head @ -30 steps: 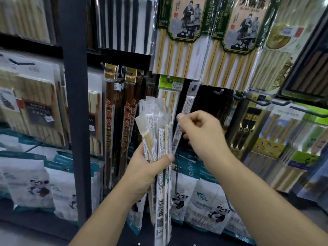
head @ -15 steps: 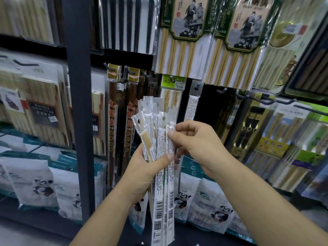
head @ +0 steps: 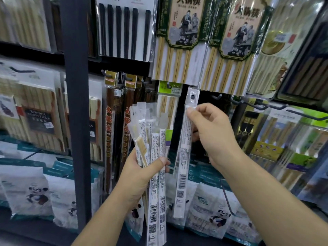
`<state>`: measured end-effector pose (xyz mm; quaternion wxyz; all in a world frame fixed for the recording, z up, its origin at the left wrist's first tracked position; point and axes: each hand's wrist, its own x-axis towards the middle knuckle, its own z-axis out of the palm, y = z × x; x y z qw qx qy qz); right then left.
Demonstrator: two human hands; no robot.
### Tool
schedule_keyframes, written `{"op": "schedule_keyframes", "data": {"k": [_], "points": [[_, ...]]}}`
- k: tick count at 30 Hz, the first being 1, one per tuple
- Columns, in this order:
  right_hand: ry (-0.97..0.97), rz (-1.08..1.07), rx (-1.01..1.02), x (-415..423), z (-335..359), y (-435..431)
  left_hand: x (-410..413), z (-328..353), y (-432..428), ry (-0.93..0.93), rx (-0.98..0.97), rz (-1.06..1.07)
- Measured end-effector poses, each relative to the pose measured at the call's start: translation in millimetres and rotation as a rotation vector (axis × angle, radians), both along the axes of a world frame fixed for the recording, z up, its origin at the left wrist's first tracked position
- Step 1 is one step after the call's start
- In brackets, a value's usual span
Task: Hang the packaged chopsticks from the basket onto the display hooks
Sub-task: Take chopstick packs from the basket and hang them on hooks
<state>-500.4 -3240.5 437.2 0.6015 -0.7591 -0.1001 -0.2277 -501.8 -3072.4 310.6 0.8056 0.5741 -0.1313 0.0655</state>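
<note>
Plastic-wrapped single packet (head: 183, 157) pinched near its top by right grip (head: 213, 134); bundle of packets (head: 152, 132) clutched upright in left grip (head: 140, 174), lower left.

The right hand (head: 211, 132) has come away from the bundle (head: 152, 148) held by the left hand (head: 142, 173), drawing one pack (head: 183, 157) out. It now pinches that pack near its top, just right of the bundle, the pack's head raised above the bundle's.
</note>
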Motion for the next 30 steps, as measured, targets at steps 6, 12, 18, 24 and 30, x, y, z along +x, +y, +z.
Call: {"op": "schedule_keyframes", "data": {"k": [6, 12, 18, 24, 30], "points": [[0.000, -0.104, 0.042, 8.5, 16.9, 0.2, -2.7, 2.5, 2.0, -0.024, 0.027, 0.033], [-0.021, -0.116, 0.016, 11.4, 19.6, 4.8, -2.8, 3.6, 2.7, -0.025, 0.045, 0.050], [-0.023, -0.150, 0.023, 14.6, 20.1, 4.1, -1.9, 2.4, 4.2, 0.001, 0.014, 0.036], [-0.028, -0.154, 0.006, 18.9, 16.1, 1.4, -0.9, 2.1, 4.9, 0.003, 0.036, 0.039], [-0.028, -0.259, -0.096, 32.3, 8.8, -1.3, -1.3, 2.5, 4.3, -0.006, 0.020, 0.019]]}}
